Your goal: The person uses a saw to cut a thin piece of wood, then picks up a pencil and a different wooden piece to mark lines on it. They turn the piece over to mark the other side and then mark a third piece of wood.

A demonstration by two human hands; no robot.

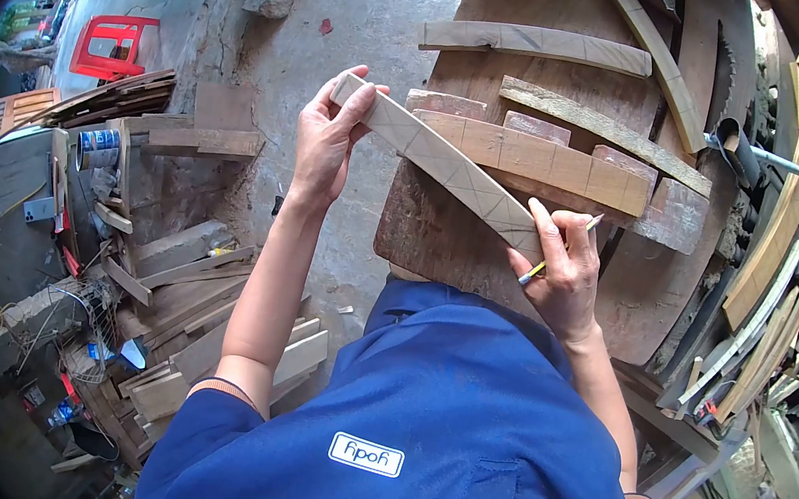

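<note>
My left hand (332, 130) grips the upper left end of a pale wooden strip (450, 168), its thumb on the near face and its fingers behind. Zigzag pencil lines run along the strip's face. At its lower right end, my right hand (563, 271) pinches the strip and also holds a yellow pencil (537, 269) between the fingers, slanting up to the right. The strip is tilted down to the right above a wooden bench (443, 225). Just beyond it lies a marked wooden board (542, 160), against reddish-brown wooden blocks (671, 215).
Another marked wooden piece (538, 44) and a rough strip (607, 132) lie farther up the bench. Curved boards (774, 238) lean at the right. Scrap wood (199, 314) is heaped at the left, and a red plastic stool (113, 46) stands at the far left.
</note>
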